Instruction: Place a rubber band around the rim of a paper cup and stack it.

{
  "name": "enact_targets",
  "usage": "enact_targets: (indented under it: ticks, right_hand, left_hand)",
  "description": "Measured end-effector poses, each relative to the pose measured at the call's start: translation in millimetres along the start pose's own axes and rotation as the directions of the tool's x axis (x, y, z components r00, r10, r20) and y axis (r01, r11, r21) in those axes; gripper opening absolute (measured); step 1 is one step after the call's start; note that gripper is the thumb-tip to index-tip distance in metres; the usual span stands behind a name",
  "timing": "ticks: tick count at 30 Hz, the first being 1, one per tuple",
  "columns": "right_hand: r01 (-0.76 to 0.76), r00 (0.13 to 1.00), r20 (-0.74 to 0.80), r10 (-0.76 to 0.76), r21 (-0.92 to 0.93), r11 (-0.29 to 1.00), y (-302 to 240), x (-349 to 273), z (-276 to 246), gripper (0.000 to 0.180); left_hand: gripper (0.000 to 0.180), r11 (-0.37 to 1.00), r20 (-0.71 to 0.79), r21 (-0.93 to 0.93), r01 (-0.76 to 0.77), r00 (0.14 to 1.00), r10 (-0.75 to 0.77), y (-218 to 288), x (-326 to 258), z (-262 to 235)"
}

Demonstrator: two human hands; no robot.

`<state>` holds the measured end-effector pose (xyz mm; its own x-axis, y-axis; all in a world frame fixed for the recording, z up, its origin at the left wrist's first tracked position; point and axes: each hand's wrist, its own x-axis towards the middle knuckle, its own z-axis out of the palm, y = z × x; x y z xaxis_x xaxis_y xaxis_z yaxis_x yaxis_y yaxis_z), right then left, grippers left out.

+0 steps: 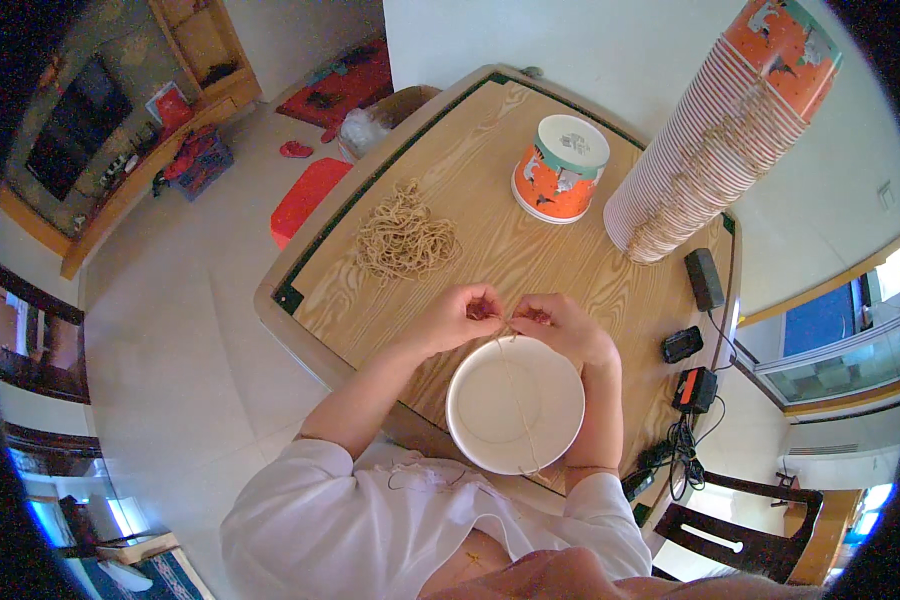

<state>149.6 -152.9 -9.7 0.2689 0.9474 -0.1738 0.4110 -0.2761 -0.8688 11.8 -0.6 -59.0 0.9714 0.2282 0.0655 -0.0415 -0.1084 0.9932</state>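
A white paper bucket [470, 400] stands mouth up at the near edge of the table, against my body. A thin tan string [521, 400] runs across its mouth from the near rim to the far rim. Just beyond the far rim, my left hand [467, 318] and my right hand [567, 328] meet, fingertips nearly touching. Both are closed in a pinch on the string at the rim; its ends are mostly hidden by the fingers. Farther left lies a loose heap of tan strings [407, 235].
An orange paper bucket [550, 185] sits upside down at the back. To its right leans a tall stack of nested buckets [695, 150] with strings hanging along it. A black adapter [704, 280], a black-and-orange charger [694, 390] and coiled cables [682, 450] line the right edge. A red stool [308, 200] stands left.
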Motion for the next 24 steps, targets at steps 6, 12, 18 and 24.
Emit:
enact_targets:
  ticks: [6, 12, 18, 24]
  right_hand:
    - [0.066, 0.998, 0.003, -0.066, -0.021, 0.998, -6.1, -0.6, 0.7, 0.018]
    - [0.043, 0.999, 0.021, -0.042, -0.071, 0.997, -6.4, 0.5, -0.4, 0.019]
    - [0.054, 0.999, 0.011, -0.053, -0.099, 0.994, -2.2, 1.6, 0.0, 0.018]
    - [0.015, 1.0, 0.017, -0.015, -0.045, 0.999, 2.9, 1.7, -0.2, 0.016]
  left_hand:
    - [0.01, 0.983, 0.008, -0.134, 0.125, 0.992, -0.126, 4.2, -3.2, 2.0]
    - [0.012, 0.975, -0.039, -0.161, 0.154, 0.986, -0.162, 4.8, -4.4, 1.4]
    - [0.009, 0.997, -0.054, -0.039, 0.069, 0.996, -0.071, 5.5, -9.3, -5.7]
    - [0.012, 0.958, -0.075, -0.187, 0.219, 0.969, -0.236, 13.8, -16.2, -6.8]
